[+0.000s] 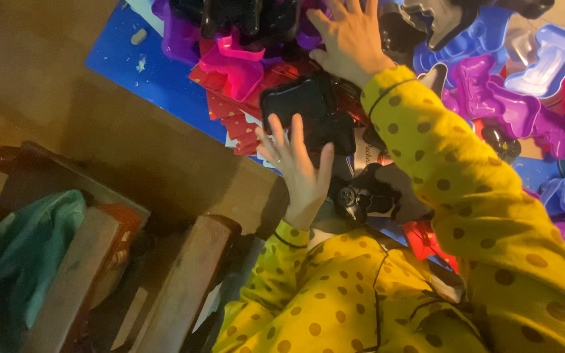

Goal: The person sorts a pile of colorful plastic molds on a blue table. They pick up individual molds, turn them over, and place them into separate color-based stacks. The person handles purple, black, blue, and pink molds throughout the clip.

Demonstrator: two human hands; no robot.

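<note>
Head view, tilted: a blue work surface (pixel 158 72) is seen heaped with moulded plastic trays in many colours. The left hand (pixel 299 167) is held open, fingers spread, its fingertips laid against the lower edge of a glossy black bone-shaped plastic tray (pixel 305 111); no closed grasp is seen, only contact. The black tray is found on top of red patterned cardboard pieces (pixel 233 121), just beside a bright pink moulded tray (pixel 230 65). The right hand (pixel 348 39) is stretched further up, flat and open, palm down, pressed onto the pile of dark and purple trays (pixel 178 33). To its right, a magenta bone-shaped tray (pixel 498 98) and a pale blue bone-shaped tray (pixel 547 59) are noted, well apart from both hands. Both arms are covered by yellow sleeves with brown dots (pixel 452 170). A wooden frame (pixel 184 281) and teal cloth (pixel 27 255) are seen lower left.
</note>
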